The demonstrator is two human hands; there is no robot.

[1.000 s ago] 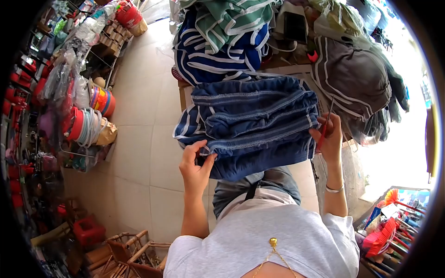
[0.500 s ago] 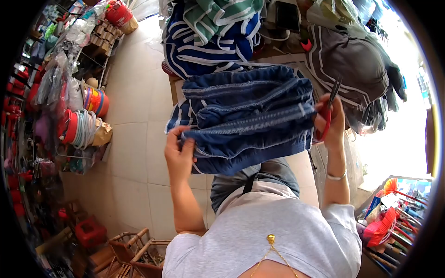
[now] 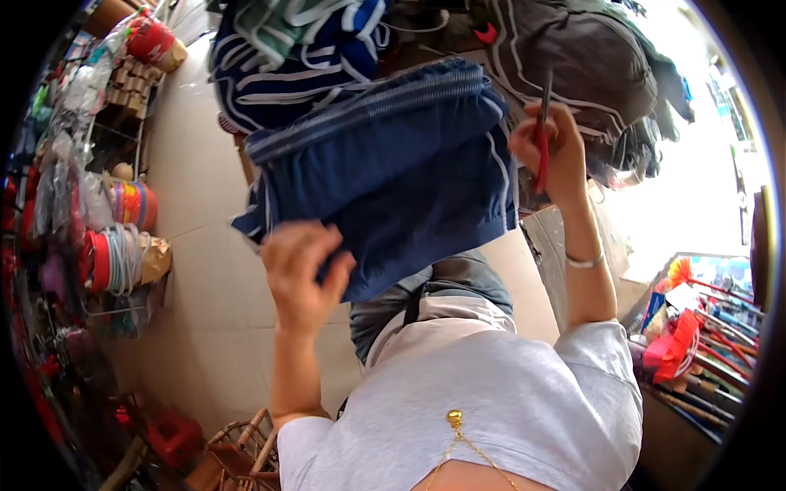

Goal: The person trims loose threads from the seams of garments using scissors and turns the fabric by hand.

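In front of me spreads a navy garment point(image 3: 385, 172) with white side piping and a gathered, stitched band along its upper edge; it looks like folded shorts. My left hand point(image 3: 301, 274) is over its lower left corner, thumb and fingers apart and slightly blurred. I cannot tell whether the fingertips touch the cloth. My right hand point(image 3: 565, 155) grips a pair of scissors point(image 3: 542, 139) with red handles, their dark blades pointing up and away from me. That hand is close beside the garment's right edge.
Beyond the garment lie a heap of blue-and-white striped clothes point(image 3: 286, 82) and a grey-brown clothes pile point(image 3: 573, 65). Crowded shelves with coiled hose point(image 3: 124, 255) line the left. A box of brushes and sticks point(image 3: 696, 335) stands at right, a wooden rack point(image 3: 254, 458) at lower left.
The gathered bands have shifted to the far edge, leaving smooth navy cloth facing up. My left hand has let go of the left edge and moved lower. My right hand still has the scissors.
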